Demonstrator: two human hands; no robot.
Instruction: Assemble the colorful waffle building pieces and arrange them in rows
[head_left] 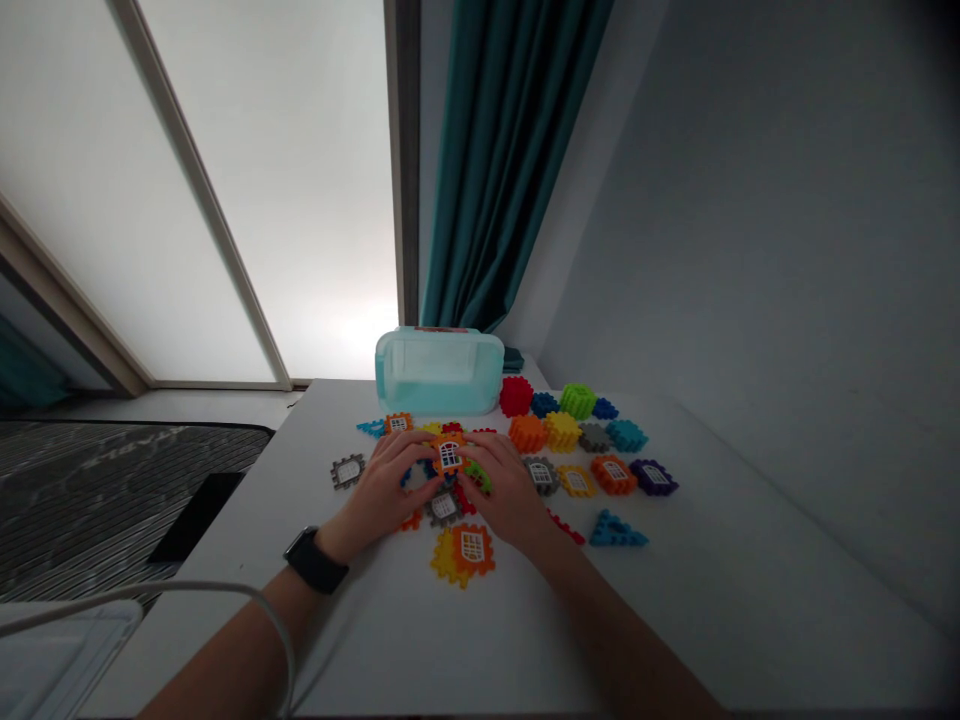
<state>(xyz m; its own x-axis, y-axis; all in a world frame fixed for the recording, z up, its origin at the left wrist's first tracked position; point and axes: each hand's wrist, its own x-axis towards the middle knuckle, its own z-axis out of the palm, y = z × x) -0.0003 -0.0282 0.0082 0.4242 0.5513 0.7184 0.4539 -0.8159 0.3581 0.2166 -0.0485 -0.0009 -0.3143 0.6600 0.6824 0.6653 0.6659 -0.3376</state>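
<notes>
Between my two hands is an orange square building tile [448, 455] with a white window grid. My left hand [390, 485] pinches its left side, and my right hand [506, 487] grips the right side. Below the tile lie loose pieces, among them a grey window tile [444, 508] and a green piece [478, 477] partly hidden by my right fingers. Nearer to me, an orange window tile [473, 546] overlaps a yellow tile [448, 560]. A grey tile [348, 471] rests left of my left hand.
At the back of the white table [487, 650] a translucent turquoise bin [439, 372] stands on its side. Stacks of tiles sorted by colour, including an orange stack [527, 434], are to the right. A blue triangular piece [617, 529] lies in front of them. A white cable [225, 588] crosses lower left.
</notes>
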